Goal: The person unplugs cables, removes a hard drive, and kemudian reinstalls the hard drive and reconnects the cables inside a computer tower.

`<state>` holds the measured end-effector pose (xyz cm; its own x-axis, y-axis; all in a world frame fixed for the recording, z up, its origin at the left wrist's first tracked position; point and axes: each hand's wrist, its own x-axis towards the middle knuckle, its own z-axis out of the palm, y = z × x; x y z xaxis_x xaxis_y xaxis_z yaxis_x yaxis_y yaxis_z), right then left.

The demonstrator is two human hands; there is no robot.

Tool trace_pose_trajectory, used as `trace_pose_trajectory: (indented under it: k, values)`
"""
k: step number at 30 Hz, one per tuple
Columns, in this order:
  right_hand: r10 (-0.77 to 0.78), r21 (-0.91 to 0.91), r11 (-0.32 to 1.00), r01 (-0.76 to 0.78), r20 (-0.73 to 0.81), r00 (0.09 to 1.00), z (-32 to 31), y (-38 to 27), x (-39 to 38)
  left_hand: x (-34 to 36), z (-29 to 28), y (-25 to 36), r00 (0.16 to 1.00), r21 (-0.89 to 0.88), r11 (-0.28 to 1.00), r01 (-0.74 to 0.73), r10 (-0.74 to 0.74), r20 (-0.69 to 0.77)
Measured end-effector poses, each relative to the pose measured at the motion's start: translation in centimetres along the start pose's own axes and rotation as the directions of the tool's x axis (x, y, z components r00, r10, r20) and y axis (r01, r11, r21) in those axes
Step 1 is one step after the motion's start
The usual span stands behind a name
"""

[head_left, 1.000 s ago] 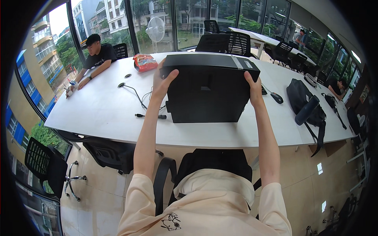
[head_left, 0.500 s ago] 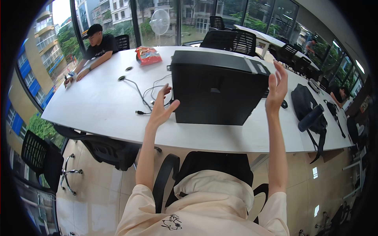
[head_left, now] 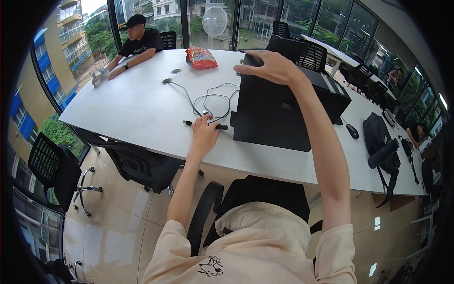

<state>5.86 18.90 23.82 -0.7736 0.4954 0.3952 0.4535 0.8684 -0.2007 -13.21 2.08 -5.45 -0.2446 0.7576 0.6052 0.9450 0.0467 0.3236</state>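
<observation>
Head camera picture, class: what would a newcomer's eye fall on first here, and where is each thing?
The big black computer case stands out first, upright in the middle of the white table, with the right hand resting on its top. Just left of it, the left hand lies on a black cable looped over the table. Farther back, a red snack bag gives the one bright spot.
</observation>
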Motion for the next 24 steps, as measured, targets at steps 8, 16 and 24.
trace_pose_trajectory:
  k: [8, 16, 24]
  values:
    - [-0.121, 0.076, 0.990, 0.118, 0.047, 0.992, -2.1, -1.2, -2.5, 2.6, -0.7, -0.2, 0.983, -0.276, 0.946, -0.169, 0.143, -0.110]
    - [-0.142, 0.106, 0.986, 0.131, 0.101, 0.985, -3.0, -1.3, -4.2, 4.4, -2.1, 0.9, 0.945, -0.635, 0.751, 0.181, 0.046, 0.324]
    - [-0.170, 0.131, 0.979, 0.159, 0.084, 0.982, -2.6, -0.9, -4.1, 3.0, -1.3, 0.0, 0.903, -0.676, 0.671, 0.304, 0.024, 0.430]
